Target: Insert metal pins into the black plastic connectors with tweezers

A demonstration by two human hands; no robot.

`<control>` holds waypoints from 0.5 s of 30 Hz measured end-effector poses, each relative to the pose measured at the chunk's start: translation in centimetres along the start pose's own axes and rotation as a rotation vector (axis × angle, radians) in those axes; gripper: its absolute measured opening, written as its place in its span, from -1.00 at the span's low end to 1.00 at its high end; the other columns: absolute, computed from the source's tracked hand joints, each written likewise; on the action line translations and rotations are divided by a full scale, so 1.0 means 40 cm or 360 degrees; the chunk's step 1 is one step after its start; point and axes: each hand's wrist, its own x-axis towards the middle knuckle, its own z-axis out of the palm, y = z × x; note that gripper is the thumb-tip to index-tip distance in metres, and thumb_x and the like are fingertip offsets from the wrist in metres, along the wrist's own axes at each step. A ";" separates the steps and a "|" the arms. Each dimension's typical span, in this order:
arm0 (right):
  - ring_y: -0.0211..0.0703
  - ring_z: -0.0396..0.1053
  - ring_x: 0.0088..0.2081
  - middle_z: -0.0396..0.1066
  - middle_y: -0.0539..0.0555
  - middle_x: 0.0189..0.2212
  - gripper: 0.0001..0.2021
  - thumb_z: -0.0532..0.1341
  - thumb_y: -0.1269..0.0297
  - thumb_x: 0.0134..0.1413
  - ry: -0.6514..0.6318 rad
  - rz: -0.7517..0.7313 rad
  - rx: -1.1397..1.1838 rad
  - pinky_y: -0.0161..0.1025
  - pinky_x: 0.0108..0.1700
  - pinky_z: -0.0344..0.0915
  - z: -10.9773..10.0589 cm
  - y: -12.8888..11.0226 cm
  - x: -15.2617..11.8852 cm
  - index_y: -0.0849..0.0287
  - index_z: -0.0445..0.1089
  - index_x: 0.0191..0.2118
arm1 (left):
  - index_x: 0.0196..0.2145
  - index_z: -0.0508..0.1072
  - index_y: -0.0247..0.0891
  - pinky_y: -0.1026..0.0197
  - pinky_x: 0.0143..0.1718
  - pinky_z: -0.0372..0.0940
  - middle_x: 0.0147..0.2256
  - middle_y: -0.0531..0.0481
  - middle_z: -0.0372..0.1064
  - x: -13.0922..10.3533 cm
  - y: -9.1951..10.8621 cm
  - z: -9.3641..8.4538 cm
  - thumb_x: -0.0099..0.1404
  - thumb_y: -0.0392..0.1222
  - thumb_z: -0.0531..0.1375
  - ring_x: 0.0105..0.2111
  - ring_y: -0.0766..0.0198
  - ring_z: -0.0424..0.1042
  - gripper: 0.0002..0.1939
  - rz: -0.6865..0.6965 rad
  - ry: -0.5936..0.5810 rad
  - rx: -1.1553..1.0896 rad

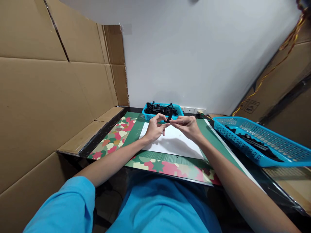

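Observation:
A small black plastic part is held up between my two hands, over a white sheet of paper. My left hand pinches it from the left with thumb and fingers. From the right, my right hand closes its fingertips on the lower end of the same part. The part's exact kind is too small to make out. Just behind my hands stands a blue basket heaped with black plastic pieces.
A larger blue basket with long black pieces stands on the right. Beneath the paper lies a green mat with a camouflage-like border. Cardboard walls enclose the left side. Sockets and yellow wires are at the back.

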 end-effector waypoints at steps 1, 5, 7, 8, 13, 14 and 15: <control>-0.25 0.09 -0.50 0.28 0.00 -0.57 -0.69 0.47 -0.01 0.16 -0.0010 0.0006 0.0003 -0.18 -0.45 0.02 -0.001 -0.003 -0.001 0.13 0.78 -0.18 | -0.16 0.34 -0.21 0.38 -0.75 0.20 -0.09 -0.05 0.51 -0.002 0.002 0.002 0.19 0.21 0.50 -0.67 0.47 0.43 -0.42 -0.0009 -0.0005 -0.0005; -0.25 0.07 -0.50 0.34 0.03 -0.55 -0.68 0.44 -0.03 0.19 -0.0047 -0.0024 -0.0134 -0.18 -0.46 0.00 -0.006 -0.019 -0.004 0.13 0.77 -0.23 | -0.17 0.32 -0.20 0.39 -0.81 0.07 -0.10 -0.04 0.51 -0.007 0.010 0.004 0.20 0.20 0.49 -0.72 0.50 0.38 -0.43 -0.0039 -0.0022 -0.0017; -0.24 0.07 -0.50 0.38 0.06 -0.52 -0.69 0.40 -0.02 0.24 -0.0046 -0.0106 -0.0282 -0.17 -0.45 0.01 -0.006 -0.024 -0.005 0.12 0.77 -0.24 | -0.17 0.32 -0.20 0.39 -0.81 0.07 -0.12 -0.04 0.51 -0.006 0.009 0.002 0.20 0.20 0.50 -0.73 0.51 0.36 -0.42 -0.0058 -0.0025 -0.0023; -0.24 0.08 -0.50 0.39 0.07 -0.51 -0.70 0.39 -0.01 0.26 -0.0038 -0.0155 -0.0356 -0.17 -0.45 0.03 -0.005 -0.025 -0.006 0.10 0.77 -0.23 | -0.16 0.32 -0.20 0.39 -0.81 0.07 -0.14 -0.04 0.52 -0.004 0.008 0.000 0.19 0.21 0.50 -0.73 0.51 0.35 -0.42 -0.0066 -0.0025 -0.0027; -0.17 0.28 -0.45 0.52 0.12 -0.37 -0.72 0.28 0.07 0.38 -0.0006 -0.0363 -0.0620 -0.15 -0.36 0.21 0.001 -0.008 -0.013 -0.02 0.75 -0.07 | -0.13 0.29 -0.18 0.41 -0.81 0.01 -0.31 0.07 0.49 0.007 -0.007 -0.009 0.22 0.27 0.47 -0.76 0.46 0.35 -0.39 -0.0105 -0.0108 -0.0126; -0.16 0.31 -0.43 0.53 0.13 -0.33 -0.72 0.27 0.08 0.39 -0.0005 -0.0389 -0.0657 -0.15 -0.33 0.24 0.002 -0.003 -0.015 -0.03 0.74 -0.03 | -0.13 0.28 -0.18 0.42 -0.80 0.00 -0.38 0.11 0.46 0.008 -0.010 -0.009 0.25 0.29 0.44 -0.76 0.44 0.36 -0.40 -0.0120 -0.0149 -0.0168; -0.15 0.33 -0.41 0.54 0.13 -0.31 -0.72 0.27 0.08 0.39 -0.0004 -0.0403 -0.0691 -0.14 -0.31 0.26 0.002 0.001 -0.017 -0.04 0.73 0.00 | -0.12 0.28 -0.18 0.42 -0.79 0.00 -0.44 0.15 0.41 0.009 -0.011 -0.008 0.28 0.31 0.41 -0.76 0.42 0.36 -0.41 -0.0131 -0.0187 -0.0206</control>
